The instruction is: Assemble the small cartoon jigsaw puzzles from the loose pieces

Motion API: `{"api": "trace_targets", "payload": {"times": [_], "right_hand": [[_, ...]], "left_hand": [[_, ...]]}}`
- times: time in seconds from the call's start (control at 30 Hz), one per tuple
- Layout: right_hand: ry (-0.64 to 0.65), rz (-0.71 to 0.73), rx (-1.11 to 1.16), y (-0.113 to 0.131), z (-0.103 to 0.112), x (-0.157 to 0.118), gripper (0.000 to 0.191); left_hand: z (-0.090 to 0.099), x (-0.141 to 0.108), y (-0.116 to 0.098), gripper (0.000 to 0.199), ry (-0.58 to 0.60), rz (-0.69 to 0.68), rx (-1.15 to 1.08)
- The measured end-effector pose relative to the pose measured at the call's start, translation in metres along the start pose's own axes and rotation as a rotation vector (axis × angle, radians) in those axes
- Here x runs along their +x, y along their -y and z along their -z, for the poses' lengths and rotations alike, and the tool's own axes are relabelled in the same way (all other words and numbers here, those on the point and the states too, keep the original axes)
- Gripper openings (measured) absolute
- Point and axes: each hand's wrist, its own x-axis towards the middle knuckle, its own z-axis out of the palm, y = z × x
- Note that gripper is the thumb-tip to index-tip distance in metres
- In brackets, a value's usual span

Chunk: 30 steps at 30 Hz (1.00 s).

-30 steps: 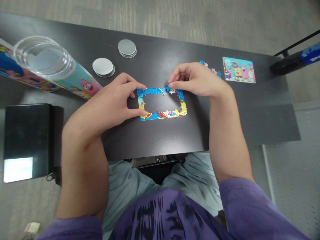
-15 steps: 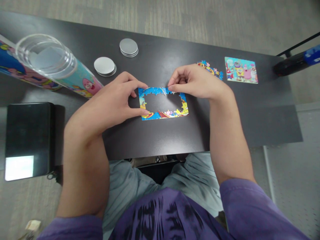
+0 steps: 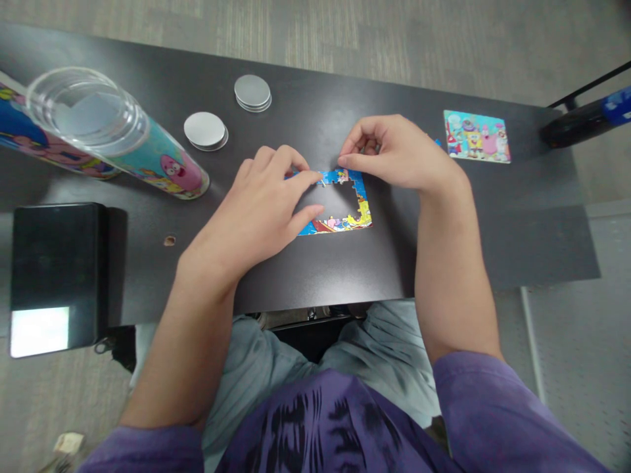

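On the dark table lies a jigsaw puzzle border (image 3: 365,211), a joined rectangle of colourful pieces around a bare middle. My left hand (image 3: 261,203) spreads over its left part and covers it, index finger at the top strip and thumb over the opening. The thumb and index finger of that hand are apart. My right hand (image 3: 394,150) hovers at the top right edge with thumb and index pressed together and the other fingers curled. Whether a piece is in that pinch is hidden. Loose puzzle pieces (image 3: 438,142) are almost wholly covered by the right wrist.
A cartoon picture card (image 3: 477,136) lies at the right, near a dark bottle (image 3: 574,128). Two stacks of round discs (image 3: 204,129) (image 3: 253,90) are at the back. Left are a clear-topped cartoon tube (image 3: 172,164) and a black box-like device (image 3: 54,263).
My left hand has slid right along the puzzle border, now covering its left side. My right hand has lifted slightly off the top edge, still pinched, and its wrist now hides the loose pieces.
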Motion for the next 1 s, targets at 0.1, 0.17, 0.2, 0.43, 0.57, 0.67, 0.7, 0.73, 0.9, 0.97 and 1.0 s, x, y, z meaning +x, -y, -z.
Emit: {"api": "trace_targets", "payload": {"times": [0.1, 0.17, 0.2, 0.43, 0.57, 0.67, 0.7, 0.73, 0.9, 0.97, 1.0], "right_hand": [[0.013, -0.013, -0.015, -0.001, 0.005, -0.001, 0.03], [0.044, -0.039, -0.017, -0.004, 0.006, -0.001, 0.031], [0.053, -0.05, -0.015, -0.005, 0.006, -0.001, 0.031], [0.063, -0.057, -0.032, -0.018, 0.005, 0.005, 0.024], [0.076, -0.061, -0.03, -0.019, 0.005, 0.005, 0.034], [0.078, -0.068, -0.027, -0.019, 0.005, 0.004, 0.034], [0.076, -0.071, -0.025, -0.019, 0.005, 0.004, 0.032], [0.075, -0.072, -0.023, -0.019, 0.005, 0.004, 0.031], [0.069, -0.066, -0.029, -0.019, 0.005, 0.005, 0.03], [0.08, -0.048, -0.025, -0.017, 0.004, 0.005, 0.029], [0.085, -0.042, -0.018, -0.016, 0.003, 0.005, 0.031]], "left_hand": [[-0.008, 0.0, -0.007, 0.058, -0.002, 0.014, 0.002], [-0.012, -0.001, -0.007, 0.063, -0.017, 0.008, -0.011], [-0.014, -0.002, -0.007, 0.066, -0.026, -0.001, -0.016], [-0.02, -0.002, -0.01, 0.071, -0.03, -0.028, -0.016], [-0.019, -0.001, -0.013, 0.069, -0.01, 0.0, -0.016], [-0.019, 0.0, -0.013, 0.066, -0.02, 0.002, -0.017], [-0.019, 0.0, -0.012, 0.066, -0.023, 0.001, -0.018], [-0.019, 0.0, -0.012, 0.066, -0.027, 0.0, -0.019], [-0.018, 0.001, -0.012, 0.068, -0.008, 0.01, -0.034], [-0.018, 0.001, -0.014, 0.069, -0.003, 0.016, -0.037], [-0.018, 0.001, -0.014, 0.069, -0.007, 0.018, -0.037]]}}
